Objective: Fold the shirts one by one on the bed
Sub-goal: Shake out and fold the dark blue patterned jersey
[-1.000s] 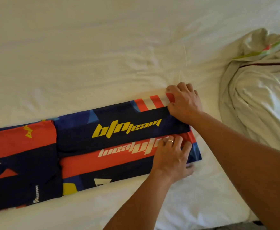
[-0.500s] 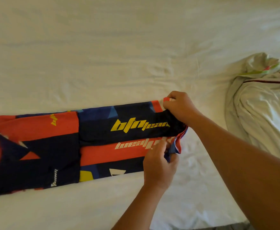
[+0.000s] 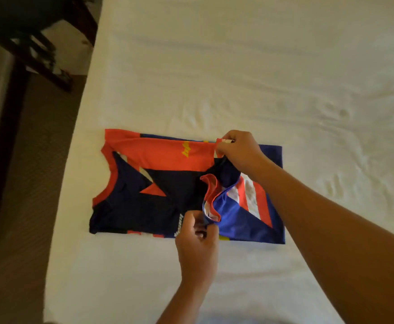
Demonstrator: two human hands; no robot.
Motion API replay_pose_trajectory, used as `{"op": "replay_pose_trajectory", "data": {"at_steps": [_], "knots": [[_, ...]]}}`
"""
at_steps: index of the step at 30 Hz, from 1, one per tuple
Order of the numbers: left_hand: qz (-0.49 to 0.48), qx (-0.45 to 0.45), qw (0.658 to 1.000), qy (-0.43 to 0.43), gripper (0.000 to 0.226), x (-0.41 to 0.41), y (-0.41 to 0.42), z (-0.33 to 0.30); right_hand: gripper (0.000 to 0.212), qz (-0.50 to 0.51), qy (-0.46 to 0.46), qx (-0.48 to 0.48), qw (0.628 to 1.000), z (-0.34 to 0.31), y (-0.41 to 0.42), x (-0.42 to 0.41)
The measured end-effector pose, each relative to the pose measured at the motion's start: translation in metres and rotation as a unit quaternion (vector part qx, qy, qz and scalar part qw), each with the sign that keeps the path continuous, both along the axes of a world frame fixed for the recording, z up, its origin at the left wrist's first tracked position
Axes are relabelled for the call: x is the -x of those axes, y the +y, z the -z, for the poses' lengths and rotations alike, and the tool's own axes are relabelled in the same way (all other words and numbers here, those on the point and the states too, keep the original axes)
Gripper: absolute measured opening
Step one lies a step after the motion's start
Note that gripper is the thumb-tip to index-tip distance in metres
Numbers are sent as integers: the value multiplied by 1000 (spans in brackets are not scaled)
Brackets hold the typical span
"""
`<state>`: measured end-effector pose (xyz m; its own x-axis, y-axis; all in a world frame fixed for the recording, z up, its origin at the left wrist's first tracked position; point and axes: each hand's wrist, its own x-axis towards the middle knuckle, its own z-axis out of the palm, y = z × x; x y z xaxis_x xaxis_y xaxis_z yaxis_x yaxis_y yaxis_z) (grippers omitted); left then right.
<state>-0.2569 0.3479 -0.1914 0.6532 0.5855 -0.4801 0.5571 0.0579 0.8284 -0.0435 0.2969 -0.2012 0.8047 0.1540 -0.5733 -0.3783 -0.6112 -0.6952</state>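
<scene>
A navy, red and blue sports shirt [image 3: 158, 188] lies flat on the white bed [image 3: 238, 78], its red collar toward the left bed edge. The shirt's hem end is doubled over leftward onto the body. My right hand [image 3: 240, 153] pinches the far corner of that hem at the shirt's upper edge. My left hand [image 3: 197, 242] pinches the near corner at the lower edge. The hem between both hands sags in a loose red-lined curl. The underside shows blue with red and white stripes.
The left edge of the bed runs down beside brown carpet [image 3: 27, 183]. Dark wooden furniture [image 3: 27, 43] stands at the top left. White sheet lies wide to the right of and beyond the shirt.
Both hands have lifted the hem end and carried it leftward over the shirt, halving its length. The view has swung left, so the white garment pile is out of frame.
</scene>
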Motion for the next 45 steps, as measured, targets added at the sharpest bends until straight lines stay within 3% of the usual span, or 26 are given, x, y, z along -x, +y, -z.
{"op": "replay_pose_trajectory", "data": {"at_steps": [3, 7, 14, 24, 28, 31, 33, 37, 40, 42, 45], "knots": [[-24, 15, 999, 17, 26, 11, 45, 2, 4, -5, 10, -2, 1000, 10, 54, 8], [-51, 31, 998, 26, 23, 25, 101, 8, 16, -27, 4, 20, 999, 18, 119, 20], [-78, 21, 996, 43, 27, 44, 173, 18, 19, -42, -9, 72, 996, 21, 210, 33], [-115, -15, 982, 150, 29, 67, 212, 31, 14, -86, -34, 128, 987, 21, 263, 39], [-105, -51, 972, 205, 31, 67, 219, 28, 26, -106, 2, 70, 992, 22, 262, 41], [-55, -97, 947, 300, 24, 62, 227, 23, 26, -42, 22, -62, 997, 20, 243, 46], [-38, -195, 935, 293, 22, 61, 230, 21, 19, -17, -38, -68, 997, 19, 220, 49], [17, -361, 929, 85, 32, 22, 222, 25, 12, 6, -231, 24, 973, 29, 161, 63], [194, -418, 888, -5, 40, -33, 208, 39, 22, -82, -357, 97, 925, 54, 116, 82], [324, -441, 837, 31, 59, -60, 205, 58, 39, -164, -359, 182, 900, 65, 90, 90], [441, -474, 756, 91, 75, -70, 227, 88, 65, -279, -249, 318, 872, 73, 57, 91]]}}
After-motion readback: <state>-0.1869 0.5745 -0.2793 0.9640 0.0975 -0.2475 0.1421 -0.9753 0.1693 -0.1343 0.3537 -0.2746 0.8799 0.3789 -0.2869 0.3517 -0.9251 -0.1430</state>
